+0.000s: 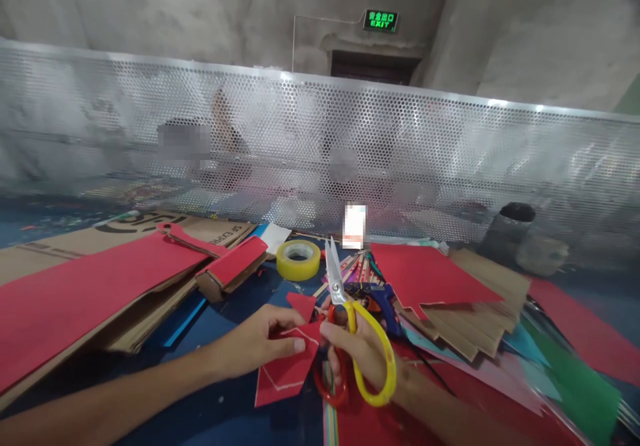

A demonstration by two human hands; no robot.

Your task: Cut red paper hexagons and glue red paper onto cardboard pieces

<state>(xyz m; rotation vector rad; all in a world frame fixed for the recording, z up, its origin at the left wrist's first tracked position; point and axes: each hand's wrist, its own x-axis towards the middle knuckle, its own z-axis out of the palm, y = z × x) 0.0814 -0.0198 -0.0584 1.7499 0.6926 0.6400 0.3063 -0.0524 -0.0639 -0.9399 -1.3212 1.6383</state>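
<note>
In the head view, my left hand grips a piece of red paper between thumb and fingers. Pale lines and a cut-looking edge show on the paper. My right hand has a pair of scissors hooked on it, with the slightly parted blades pointing up and away. One handle loop is yellow, and a red loop hangs beside it. The right thumb and fingertips meet at the paper's right edge; whether they pinch it I cannot tell. A smaller red paper flap sticks up behind my left hand.
A yellow tape roll lies ahead, with a blue glue gun right of the scissors. Red-covered cardboard spreads left. Red sheet, cardboard pieces and green paper are stacked right. A perforated metal screen spans the back.
</note>
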